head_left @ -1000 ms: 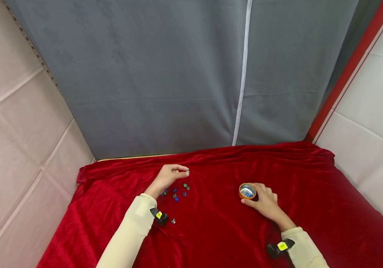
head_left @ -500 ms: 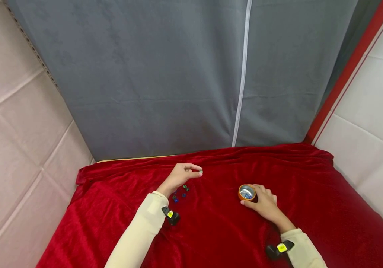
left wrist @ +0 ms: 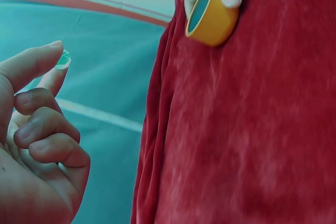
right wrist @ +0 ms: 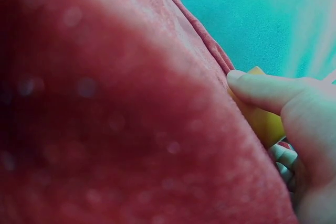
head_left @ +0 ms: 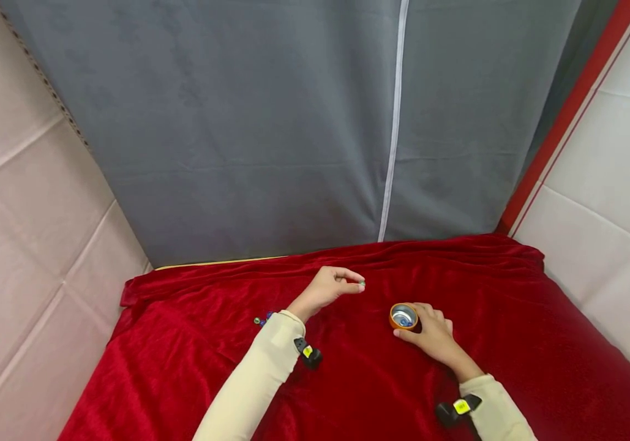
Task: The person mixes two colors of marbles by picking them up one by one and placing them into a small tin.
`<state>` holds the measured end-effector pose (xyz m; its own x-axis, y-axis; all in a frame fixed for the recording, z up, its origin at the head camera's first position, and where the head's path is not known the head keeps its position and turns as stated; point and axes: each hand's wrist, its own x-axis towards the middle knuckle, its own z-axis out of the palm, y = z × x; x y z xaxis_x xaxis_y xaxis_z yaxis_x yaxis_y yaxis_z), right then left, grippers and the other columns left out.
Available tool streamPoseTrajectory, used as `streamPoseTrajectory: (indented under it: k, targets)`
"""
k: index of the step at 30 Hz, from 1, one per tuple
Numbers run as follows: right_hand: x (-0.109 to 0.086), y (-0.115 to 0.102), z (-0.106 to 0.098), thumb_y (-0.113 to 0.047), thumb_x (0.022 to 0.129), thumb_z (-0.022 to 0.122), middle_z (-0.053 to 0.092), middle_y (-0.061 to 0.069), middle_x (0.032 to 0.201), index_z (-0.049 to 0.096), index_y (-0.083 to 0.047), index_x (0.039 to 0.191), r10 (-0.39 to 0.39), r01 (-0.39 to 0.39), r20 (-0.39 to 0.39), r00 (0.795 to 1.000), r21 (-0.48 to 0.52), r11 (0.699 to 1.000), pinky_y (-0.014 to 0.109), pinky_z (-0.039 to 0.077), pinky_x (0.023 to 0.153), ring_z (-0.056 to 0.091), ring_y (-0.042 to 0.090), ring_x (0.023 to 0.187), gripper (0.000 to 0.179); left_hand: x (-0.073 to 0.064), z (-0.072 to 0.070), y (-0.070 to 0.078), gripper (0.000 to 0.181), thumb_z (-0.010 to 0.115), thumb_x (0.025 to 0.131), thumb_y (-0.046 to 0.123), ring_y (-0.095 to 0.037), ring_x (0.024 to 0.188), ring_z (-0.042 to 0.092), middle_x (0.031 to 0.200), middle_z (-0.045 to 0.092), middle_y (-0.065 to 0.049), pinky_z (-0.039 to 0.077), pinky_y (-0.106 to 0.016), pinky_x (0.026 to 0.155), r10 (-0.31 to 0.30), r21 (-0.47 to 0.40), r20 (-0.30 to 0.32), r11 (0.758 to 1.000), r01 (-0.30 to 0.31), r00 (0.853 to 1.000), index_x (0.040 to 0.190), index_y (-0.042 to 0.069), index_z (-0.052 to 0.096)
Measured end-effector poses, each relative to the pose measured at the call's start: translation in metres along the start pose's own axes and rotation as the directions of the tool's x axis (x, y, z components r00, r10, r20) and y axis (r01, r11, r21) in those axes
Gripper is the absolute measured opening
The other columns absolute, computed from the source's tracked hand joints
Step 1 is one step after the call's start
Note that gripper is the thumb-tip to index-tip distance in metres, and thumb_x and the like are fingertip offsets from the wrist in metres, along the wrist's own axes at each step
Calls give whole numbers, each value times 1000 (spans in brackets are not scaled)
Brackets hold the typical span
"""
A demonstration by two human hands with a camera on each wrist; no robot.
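Between the thumb and index fingertip of my left hand a small greenish glass marble is pinched, held above the cloth left of an orange cup. The other left fingers are curled in, as the left wrist view shows. My right hand grips the cup round its side, thumb nearest me. The cup has a silvery inside, and a few blue marbles lie at its bottom. In the right wrist view the thumb presses the cup's yellow-looking wall. More blue and green marbles lie by the left sleeve, partly hidden by it.
Rumpled red velvet cloth covers the table. A grey curtain with a white strip hangs behind it. Pale panels stand at both sides. Each wrist carries a small black camera.
My left hand has moved to the right, toward the cup, with the marble still pinched. Its forearm now covers most of the loose marbles. The right hand and the cup have stayed nearly in place.
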<state>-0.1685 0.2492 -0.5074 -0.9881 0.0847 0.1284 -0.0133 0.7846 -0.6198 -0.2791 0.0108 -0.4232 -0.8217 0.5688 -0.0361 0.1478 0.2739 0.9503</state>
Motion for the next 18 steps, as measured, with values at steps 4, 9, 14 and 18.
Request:
streamPoseTrajectory:
  k: [4,9,14,18]
  targets:
    - [0,-1,-2,-41,79,76,50,20,131,54,-4,131,2,-2,10,1000,5,1000,46,25,82,40,38,116,67,6,14,4,24,73,83,20,-10,53,29,53,39,6,27,-22,50,9,-2,16,1000,-9,1000,104,8,75]
    - [2,-1,-3,-41,79,75,49,20,131,53,-4,131,-3,4,7,1000,-7,1000,46,26,82,40,38,115,67,12,30,7,24,74,82,19,-10,53,27,52,35,6,26,-22,50,8,-26,35,1000,-7,999,103,8,75]
    - [2,0,-2,-41,79,76,50,20,130,53,-5,131,3,-3,7,1000,-8,1000,46,26,81,41,39,115,67,15,45,9,23,74,82,19,-9,57,31,56,45,7,30,-22,55,-9,-41,56,999,11,998,103,9,76]
    - [1,0,-1,-41,79,76,50,20,131,54,-6,131,4,-3,6,1000,-7,1000,47,27,81,41,39,116,67,19,56,7,21,74,82,17,-8,61,37,65,59,8,34,-21,58,-7,-68,56,998,11,998,101,8,76]
